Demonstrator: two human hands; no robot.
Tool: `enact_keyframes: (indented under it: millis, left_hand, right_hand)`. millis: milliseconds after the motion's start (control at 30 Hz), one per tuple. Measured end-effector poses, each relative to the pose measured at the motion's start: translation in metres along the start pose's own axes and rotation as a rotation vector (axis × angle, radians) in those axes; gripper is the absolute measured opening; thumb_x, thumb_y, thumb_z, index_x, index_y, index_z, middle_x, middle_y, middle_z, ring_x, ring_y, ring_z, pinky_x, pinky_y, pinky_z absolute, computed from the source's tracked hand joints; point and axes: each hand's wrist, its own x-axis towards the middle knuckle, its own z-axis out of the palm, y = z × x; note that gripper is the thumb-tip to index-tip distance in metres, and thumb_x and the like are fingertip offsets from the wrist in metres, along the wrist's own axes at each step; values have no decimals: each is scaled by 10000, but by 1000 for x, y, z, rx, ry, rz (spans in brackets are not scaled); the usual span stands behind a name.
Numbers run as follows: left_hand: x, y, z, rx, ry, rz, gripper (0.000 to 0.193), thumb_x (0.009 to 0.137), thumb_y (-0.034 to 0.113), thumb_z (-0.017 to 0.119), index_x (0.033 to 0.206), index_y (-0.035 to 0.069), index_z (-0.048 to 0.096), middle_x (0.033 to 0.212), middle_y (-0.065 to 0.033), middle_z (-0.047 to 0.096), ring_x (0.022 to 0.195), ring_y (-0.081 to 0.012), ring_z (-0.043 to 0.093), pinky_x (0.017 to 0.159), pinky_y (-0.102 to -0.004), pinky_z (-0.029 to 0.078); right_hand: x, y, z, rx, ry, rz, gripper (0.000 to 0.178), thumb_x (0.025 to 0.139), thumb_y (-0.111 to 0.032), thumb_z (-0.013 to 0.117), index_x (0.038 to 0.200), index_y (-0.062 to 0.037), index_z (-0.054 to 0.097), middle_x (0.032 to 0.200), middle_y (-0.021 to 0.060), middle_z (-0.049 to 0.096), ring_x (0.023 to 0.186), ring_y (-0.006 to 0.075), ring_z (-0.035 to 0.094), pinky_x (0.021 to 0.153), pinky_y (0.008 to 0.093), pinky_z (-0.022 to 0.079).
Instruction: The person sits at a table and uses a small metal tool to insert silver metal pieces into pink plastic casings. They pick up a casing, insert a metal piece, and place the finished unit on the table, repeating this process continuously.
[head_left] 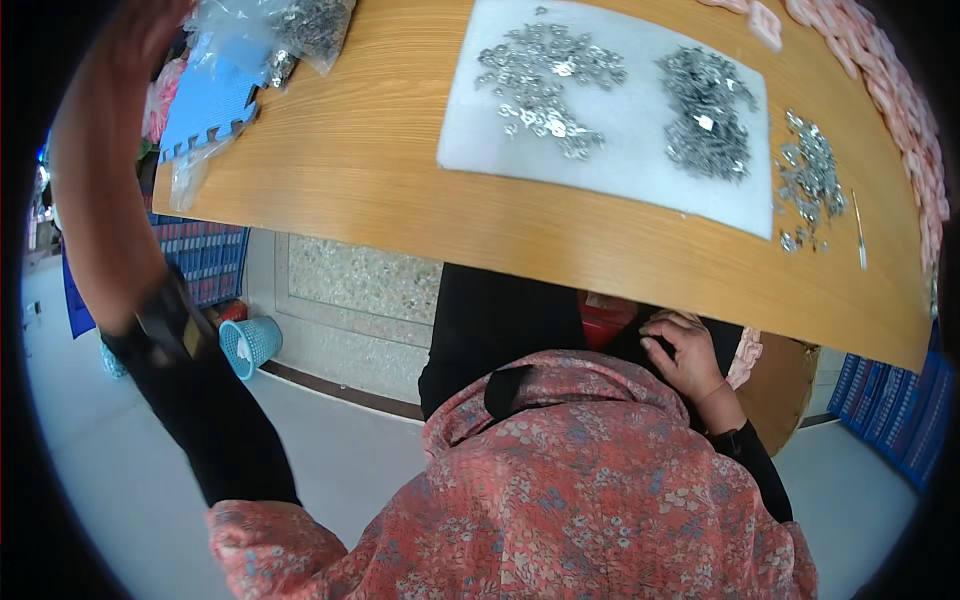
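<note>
My left arm is stretched up along the left side, over the table's left end. My left hand point(150, 22) is cut off by the upper rim and smeared, so its fingers cannot be made out. The blue foam mat point(205, 108) with jigsaw edges and a clear plastic bag point(312, 28) of small silver metal pieces lie nearest to it. Down at my lap, just below the table's front edge, my right hand point(686, 352) rests on dark cloth, loosely bent, thumb apart from the fingers. I see nothing in it. Beside it is a red thing point(603, 322), partly hidden by the table.
A white foam sheet point(625, 185) on the wooden table point(370, 185) bears two heaps of silver pieces. Another heap point(812, 170) and a thin pointed tool point(860, 232) lie right of it. Pink chain links point(880, 75) line the right edge. A blue basket point(252, 342) stands on the floor.
</note>
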Motion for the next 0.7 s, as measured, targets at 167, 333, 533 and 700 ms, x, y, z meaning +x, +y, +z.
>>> enact_keyframes:
  millis: [167,333,533,700]
  left_hand:
    - [-188,1,45,-912,-217,-434,248,1014,295,494,997,49,518,754,-80,517,644,-182,558,530,-305,498]
    - [-318,-74,139,-770,-124,-1271,383,995,309,563,1272,45,553,1061,-174,676,846,-265,679,721,-384,583]
    - [-312,-96,88,203,319,-577,248,923,116,657,1147,12,635,913,-39,644,803,-82,570,716,-233,460]
    - [-280,-23,142,188,13,-422,218,937,103,643,1139,21,631,876,-10,628,755,-58,550,670,-223,453]
  right_hand:
    - [-6,-3,2,1,48,-85,144,821,-196,711,869,-61,692,900,110,682,905,317,634,828,411,498]
    - [-17,-8,-4,34,91,-156,142,823,-193,716,868,-60,692,863,107,684,880,308,641,815,410,505]
    - [-46,-34,-38,236,161,-163,138,824,-129,733,927,-42,703,831,114,687,765,280,681,717,362,548]
    - [-60,-50,-79,227,389,-210,154,802,-98,747,926,-28,689,800,105,684,683,241,673,652,338,536]
